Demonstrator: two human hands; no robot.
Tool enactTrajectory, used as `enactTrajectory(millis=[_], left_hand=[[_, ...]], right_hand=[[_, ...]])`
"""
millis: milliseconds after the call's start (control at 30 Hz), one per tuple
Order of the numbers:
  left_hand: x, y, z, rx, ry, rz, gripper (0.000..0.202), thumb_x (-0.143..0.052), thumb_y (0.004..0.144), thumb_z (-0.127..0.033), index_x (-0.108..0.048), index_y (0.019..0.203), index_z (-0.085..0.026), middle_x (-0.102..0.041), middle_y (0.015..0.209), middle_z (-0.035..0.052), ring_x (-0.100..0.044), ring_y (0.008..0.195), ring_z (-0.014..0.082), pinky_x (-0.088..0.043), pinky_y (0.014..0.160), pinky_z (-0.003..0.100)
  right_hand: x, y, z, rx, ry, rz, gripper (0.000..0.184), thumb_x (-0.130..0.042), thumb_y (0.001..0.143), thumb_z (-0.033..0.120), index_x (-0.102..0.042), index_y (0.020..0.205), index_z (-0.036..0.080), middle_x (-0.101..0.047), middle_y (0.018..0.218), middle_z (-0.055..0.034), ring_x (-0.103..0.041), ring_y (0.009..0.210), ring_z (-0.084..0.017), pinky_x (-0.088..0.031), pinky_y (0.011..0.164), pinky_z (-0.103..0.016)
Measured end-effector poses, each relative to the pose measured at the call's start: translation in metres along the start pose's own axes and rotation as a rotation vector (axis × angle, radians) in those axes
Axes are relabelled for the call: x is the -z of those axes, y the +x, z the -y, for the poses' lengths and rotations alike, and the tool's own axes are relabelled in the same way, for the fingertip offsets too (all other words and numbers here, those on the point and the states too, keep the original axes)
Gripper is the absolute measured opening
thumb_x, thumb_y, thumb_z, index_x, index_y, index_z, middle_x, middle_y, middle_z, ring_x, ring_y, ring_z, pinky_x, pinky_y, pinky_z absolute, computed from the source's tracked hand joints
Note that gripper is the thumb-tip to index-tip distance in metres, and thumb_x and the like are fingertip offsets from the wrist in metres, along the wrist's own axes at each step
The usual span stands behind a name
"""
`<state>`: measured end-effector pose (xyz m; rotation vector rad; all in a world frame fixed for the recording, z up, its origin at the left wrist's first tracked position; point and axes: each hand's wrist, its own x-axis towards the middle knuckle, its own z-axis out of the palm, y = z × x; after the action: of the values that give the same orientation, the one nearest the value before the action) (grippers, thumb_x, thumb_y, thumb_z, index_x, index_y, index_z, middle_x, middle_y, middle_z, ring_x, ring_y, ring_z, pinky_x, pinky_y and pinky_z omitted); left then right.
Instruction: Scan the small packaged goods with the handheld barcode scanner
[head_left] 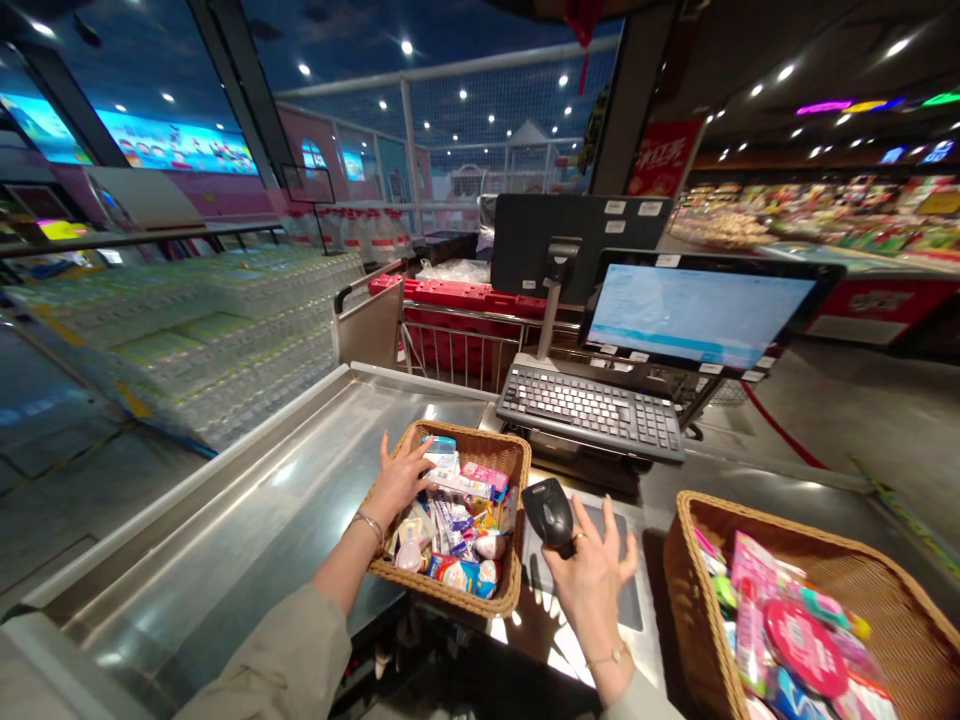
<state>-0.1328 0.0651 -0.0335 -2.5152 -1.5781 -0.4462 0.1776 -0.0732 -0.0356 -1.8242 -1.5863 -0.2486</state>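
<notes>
My left hand (405, 474), fingers spread, reaches over the far left side of a wicker basket (523, 470). Its fingertips rest at or just above a white and blue pack (442, 460); actual contact is hard to make out. Small packaged goods fill this basket, among them a pink-and-white bottle (409, 555) and a blue wrapped pack (463, 576). To the right of the basket, my right hand (589, 560) holds a black handheld barcode scanner (551, 515) between thumb and forefinger, with the other fingers raised. The scanner's grip is partly hidden by the hand.
A second wicker basket (677, 560) at the right holds goods, including a round pink pack (805, 647). Beyond my hands stand a keyboard (589, 408) and a lit monitor (697, 310). The metal counter (300, 510) runs left, beside stacked bottle packs (202, 340).
</notes>
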Motion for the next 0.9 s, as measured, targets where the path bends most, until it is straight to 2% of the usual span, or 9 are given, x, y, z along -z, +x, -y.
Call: enactTrajectory(millis=[200,367,667,900], left_hand=[[0.011,0.003,-0.019,-0.01,0.009,-0.071,0.013,-0.069,0.081,-0.034,-0.071,0.093,-0.03,-0.051,0.144,0.0004,-0.021,0.146,0.0339,0.01,0.111,0.071],[0.017,0.008,-0.033,-0.009,-0.015,-0.108,0.014,-0.068,0.081,-0.038,-0.07,0.093,-0.03,-0.053,0.142,0.001,-0.023,0.145,0.0343,0.01,0.111,0.072],[0.02,0.014,-0.055,-0.033,-0.033,-0.234,0.01,-0.066,0.082,-0.03,-0.069,0.092,-0.027,-0.055,0.14,0.0037,-0.024,0.144,0.0347,0.003,0.11,0.075],[0.024,0.016,-0.073,-0.037,-0.03,-0.278,0.008,-0.062,0.085,-0.025,-0.067,0.092,-0.027,-0.055,0.139,0.0036,-0.026,0.144,0.0342,0.0,0.11,0.076]], right_hand=[[0.007,0.001,0.004,-0.006,0.016,0.017,0.024,-0.051,0.077,0.032,-0.07,0.09,0.025,-0.065,0.125,-0.0046,-0.031,0.137,-0.034,-0.011,0.107,-0.06],[0.011,0.001,0.002,-0.007,0.004,0.023,0.023,-0.051,0.077,0.033,-0.069,0.089,0.025,-0.063,0.127,-0.0042,-0.029,0.138,-0.033,-0.011,0.107,-0.059],[0.015,0.002,0.001,-0.002,-0.003,-0.002,0.019,-0.054,0.075,0.029,-0.069,0.086,0.025,-0.064,0.127,-0.0017,-0.03,0.138,-0.033,-0.012,0.107,-0.059],[0.018,0.003,0.001,0.01,0.01,-0.001,0.018,-0.055,0.074,0.027,-0.069,0.086,0.025,-0.064,0.126,-0.0023,-0.03,0.138,-0.034,-0.013,0.107,-0.06]])
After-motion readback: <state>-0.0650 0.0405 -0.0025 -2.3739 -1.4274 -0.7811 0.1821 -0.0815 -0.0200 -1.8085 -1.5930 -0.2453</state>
